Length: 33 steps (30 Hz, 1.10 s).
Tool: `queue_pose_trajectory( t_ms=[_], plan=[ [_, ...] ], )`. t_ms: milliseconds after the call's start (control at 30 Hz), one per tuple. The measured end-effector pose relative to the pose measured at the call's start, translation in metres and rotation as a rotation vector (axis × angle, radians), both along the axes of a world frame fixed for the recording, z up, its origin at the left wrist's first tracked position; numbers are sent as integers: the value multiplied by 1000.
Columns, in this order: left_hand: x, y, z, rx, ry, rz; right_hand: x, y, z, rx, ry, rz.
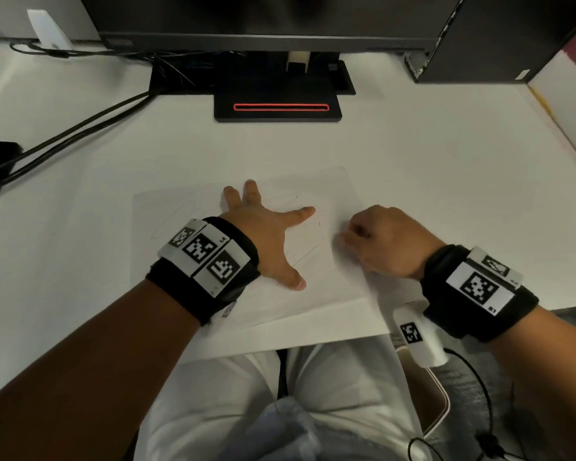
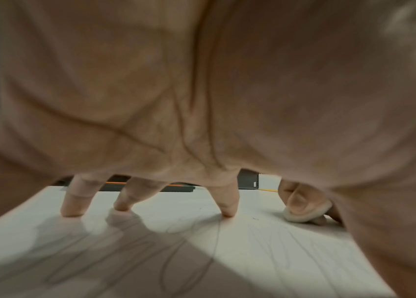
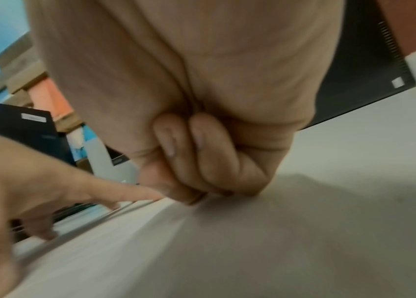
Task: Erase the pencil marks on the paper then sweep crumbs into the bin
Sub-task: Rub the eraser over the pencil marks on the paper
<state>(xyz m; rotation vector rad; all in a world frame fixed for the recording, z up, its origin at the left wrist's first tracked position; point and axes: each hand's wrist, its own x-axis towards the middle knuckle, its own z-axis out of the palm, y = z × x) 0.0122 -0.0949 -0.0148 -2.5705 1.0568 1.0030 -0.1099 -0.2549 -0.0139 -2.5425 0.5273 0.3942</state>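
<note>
Left hand (image 1: 266, 241) is spread flat on the paper (image 1: 187, 234), fingers (image 2: 70, 203) straight and splayed, tips pressing the sheet down, thumb out toward the near edge. The paper lies on the white counter (image 1: 80, 161) close to its near edge, long axis running left to right, its right end skewed a little away from the person. Faint pencil marks (image 2: 214, 242) loop across it under and beside the left hand. Just right, the right hand (image 1: 383, 241) is curled tight, fingers (image 3: 209, 157) gripping a white eraser (image 2: 303, 214), which is pressed onto the sheet near the left forefinger. The eraser's long axis cannot be told. Behind, a black monitor stand (image 1: 276, 108) sits centre.
</note>
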Motion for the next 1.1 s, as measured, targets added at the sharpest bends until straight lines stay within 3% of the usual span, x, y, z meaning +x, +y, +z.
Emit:
queue_pose_trajectory(
  t_ms=[100, 233, 367, 500, 633, 767, 867, 1033, 1100],
  plan=[
    [1, 0, 0, -5, 4, 2, -8, 14, -5, -8, 47, 153],
    [0, 1, 0, -4, 8, 6, -7, -6, -2, -55, -22, -2],
    [0, 1, 0, -15, 14, 10, -17, 11, -8, -13, 14, 152],
    [0, 2, 1, -20, 21, 17, -16, -5, -5, -52, -29, 45],
    [0, 1, 1, -20, 13, 15, -25, 9, -11, -5, -8, 182],
    [-1, 2, 2, -19, 16, 18, -25, -6, -8, -39, -59, 70],
    [-1, 1, 2, -13, 12, 14, -32, 10, -11, -1, -35, 211],
    [0, 1, 1, -8, 12, 9, -28, -4, -8, -20, -51, 67],
    [0, 1, 1, -6, 9, 7, -30, 6, -11, 0, -47, 157]
  ],
)
